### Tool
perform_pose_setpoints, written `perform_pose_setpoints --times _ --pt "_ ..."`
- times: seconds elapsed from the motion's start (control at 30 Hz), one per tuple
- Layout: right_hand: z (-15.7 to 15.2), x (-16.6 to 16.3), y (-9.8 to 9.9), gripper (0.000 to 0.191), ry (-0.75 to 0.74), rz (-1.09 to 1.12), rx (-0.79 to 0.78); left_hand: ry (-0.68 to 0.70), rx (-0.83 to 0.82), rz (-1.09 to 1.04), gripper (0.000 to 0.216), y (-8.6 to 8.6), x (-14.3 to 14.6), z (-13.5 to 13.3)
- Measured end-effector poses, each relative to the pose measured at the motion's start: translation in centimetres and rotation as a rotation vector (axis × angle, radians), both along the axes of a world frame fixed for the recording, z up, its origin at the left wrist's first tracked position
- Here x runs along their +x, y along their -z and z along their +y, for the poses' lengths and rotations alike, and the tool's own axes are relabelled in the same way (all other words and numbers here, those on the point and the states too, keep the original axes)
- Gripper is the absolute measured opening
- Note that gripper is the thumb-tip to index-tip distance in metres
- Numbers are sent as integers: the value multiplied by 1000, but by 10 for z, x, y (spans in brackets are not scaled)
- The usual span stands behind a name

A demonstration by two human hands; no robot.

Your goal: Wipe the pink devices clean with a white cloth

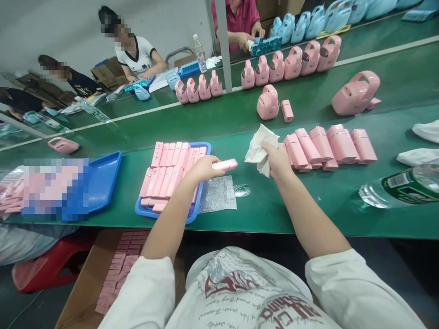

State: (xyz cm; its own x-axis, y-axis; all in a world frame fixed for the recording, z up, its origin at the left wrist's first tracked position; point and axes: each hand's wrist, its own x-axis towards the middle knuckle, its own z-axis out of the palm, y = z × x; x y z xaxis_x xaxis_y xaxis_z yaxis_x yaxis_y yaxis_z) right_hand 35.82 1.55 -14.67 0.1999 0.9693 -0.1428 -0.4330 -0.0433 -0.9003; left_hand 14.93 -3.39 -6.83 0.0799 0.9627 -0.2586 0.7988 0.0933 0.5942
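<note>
My left hand (203, 170) grips a small pink plastic case (225, 165) by one end, just right of a blue tray (138, 206). Rows of similar pink cases (167, 180) fill that tray. In my right hand (276, 157) a crumpled white cloth (261, 142) is bunched between the fingers. The cloth and the held case are apart. Beside my right hand lies a stacked group of pink cases (320, 145) on the green table (264, 205). Below my left hand is a sheet of bubble wrap (219, 194).
A water bottle (401, 186) lies at the right, near white gloves (418, 155). Pink handled housings (268, 102) stand along the back, blue ones (315, 22) beyond. Another blue tray (106, 183) sits left. Below the edge is a carton (82, 278) of pink cases. Several people work opposite.
</note>
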Motion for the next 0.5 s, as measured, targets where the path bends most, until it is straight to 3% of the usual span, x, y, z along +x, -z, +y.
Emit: perform_pose_setpoints --times 0.2,0.5 --pt "0 0 0 12 52 33 -30 -22 95 -829 42 -11 11 -29" --pt "1 -5 5 15 -27 70 -48 98 -1 -1219 39 -11 50 -24"
